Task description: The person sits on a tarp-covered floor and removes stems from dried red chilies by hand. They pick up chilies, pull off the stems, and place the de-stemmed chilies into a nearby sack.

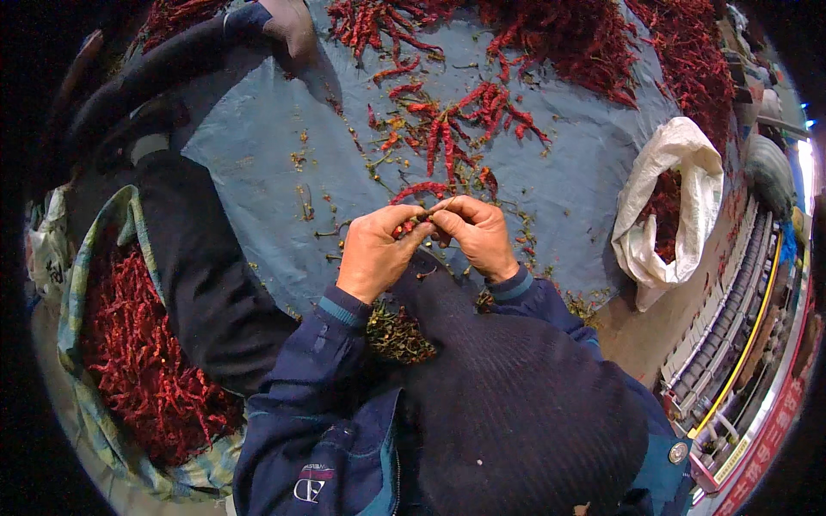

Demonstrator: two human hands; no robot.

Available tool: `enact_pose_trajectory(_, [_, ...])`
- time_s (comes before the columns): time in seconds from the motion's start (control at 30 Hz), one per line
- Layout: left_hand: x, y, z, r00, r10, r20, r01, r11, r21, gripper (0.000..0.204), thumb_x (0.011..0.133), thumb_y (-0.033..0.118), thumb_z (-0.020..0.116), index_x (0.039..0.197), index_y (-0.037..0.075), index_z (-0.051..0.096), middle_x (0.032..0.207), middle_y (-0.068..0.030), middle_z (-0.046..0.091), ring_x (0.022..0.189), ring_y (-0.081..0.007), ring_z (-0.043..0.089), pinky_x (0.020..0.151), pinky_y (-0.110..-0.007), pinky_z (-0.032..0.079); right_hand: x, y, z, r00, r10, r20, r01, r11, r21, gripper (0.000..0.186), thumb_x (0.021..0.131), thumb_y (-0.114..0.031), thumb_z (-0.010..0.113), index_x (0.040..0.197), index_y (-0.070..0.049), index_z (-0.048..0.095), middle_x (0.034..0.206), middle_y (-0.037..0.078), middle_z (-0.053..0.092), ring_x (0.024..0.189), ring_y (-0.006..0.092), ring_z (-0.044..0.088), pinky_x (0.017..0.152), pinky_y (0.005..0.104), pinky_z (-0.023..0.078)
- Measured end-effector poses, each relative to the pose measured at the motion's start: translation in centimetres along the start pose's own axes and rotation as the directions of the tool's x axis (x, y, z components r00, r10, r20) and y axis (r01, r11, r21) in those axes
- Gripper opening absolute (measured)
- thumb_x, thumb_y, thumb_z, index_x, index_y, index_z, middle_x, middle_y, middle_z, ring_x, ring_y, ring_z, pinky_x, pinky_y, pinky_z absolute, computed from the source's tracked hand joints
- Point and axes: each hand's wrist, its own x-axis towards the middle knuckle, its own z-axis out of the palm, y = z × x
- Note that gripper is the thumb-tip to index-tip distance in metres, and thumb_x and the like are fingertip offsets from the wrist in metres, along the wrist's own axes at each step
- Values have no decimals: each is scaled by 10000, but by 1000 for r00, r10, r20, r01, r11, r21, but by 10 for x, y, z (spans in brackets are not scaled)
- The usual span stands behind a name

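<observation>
My left hand (379,249) is closed around a few dried red chili peppers (404,229), mostly covered by its fingers. Against it, my right hand (478,236) pinches thumb and forefinger at the peppers' stem end; the exact tip is too small to make out. Just beyond both hands, loose dried peppers (447,148) and scattered stem bits lie on a blue-grey sheet (267,155). Below my left wrist, between the dark clothing, sits a heap of greenish-brown stems (397,334).
Large heaps of dried peppers (559,39) cover the far side. An open white woven sack (693,172) with peppers inside stands right. At left, a green-checked cloth (73,331) surrounds another pepper pile (155,370). A dark-trousered leg (211,267) lies beside it. Metal rollers (723,318) line the right edge.
</observation>
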Motion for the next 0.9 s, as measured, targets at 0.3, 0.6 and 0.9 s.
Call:
enact_pose_trajectory(0.3, [-3,-5,-4,882,-251,399,431,770,-471,123,901,115,717,946,0,713,793,42,645,690,-46,548,614,-230,446,-13,0,-1,970,175,168,-222,920,324,129,976,-138,662,974,-10,675,839,6,670,724,88,612,653,249,504])
enact_pose_trajectory(0.6, [-16,-4,21,733,-537,418,656,395,-643,97,926,143,631,942,47,620,692,30,534,559,-67,474,481,-247,371,-17,4,12,887,-461,-14,406,795,-450,74,948,-67,679,930,1,658,869,11,676,797,98,619,721,286,515])
enact_pose_trajectory(0.9, [-12,-18,-3,862,-146,486,435,705,-560,98,940,140,640,978,49,647,773,19,606,637,-59,524,547,-214,407,-5,4,1,979,97,178,-163,898,408,186,993,-186,630,908,-22,654,859,-4,659,762,72,564,710,252,461])
